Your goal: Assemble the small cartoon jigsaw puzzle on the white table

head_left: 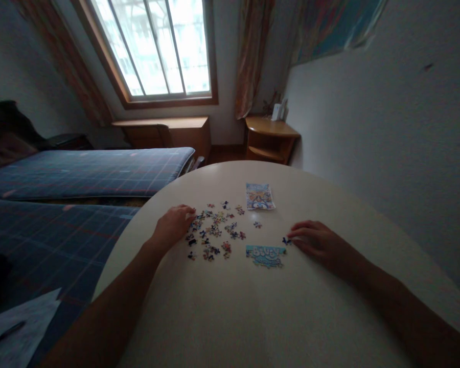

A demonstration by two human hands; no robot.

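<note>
My right hand point(314, 239) is at the right of the table, its thumb and fingertips closed on a dark blue jigsaw puzzle piece point(286, 240) at the tabletop. Just left of it lies a joined strip of light blue puzzle pieces point(266, 256) with white lettering and an uneven lower edge. My left hand point(174, 225) rests at the left edge of a scattered heap of loose puzzle pieces point(214, 230), fingers loosely stretched over the nearest ones. One loose piece point(257, 224) lies apart, between heap and strip. Beyond it is a small printed picture sheet point(259, 196).
The round pale table point(222, 312) stands close to a white wall point(368, 133) on the right. A bed with a blue plaid cover point(80, 171) is at the left, with paper point(19, 327) and a pen nearer me. A corner shelf point(272, 128) stands behind.
</note>
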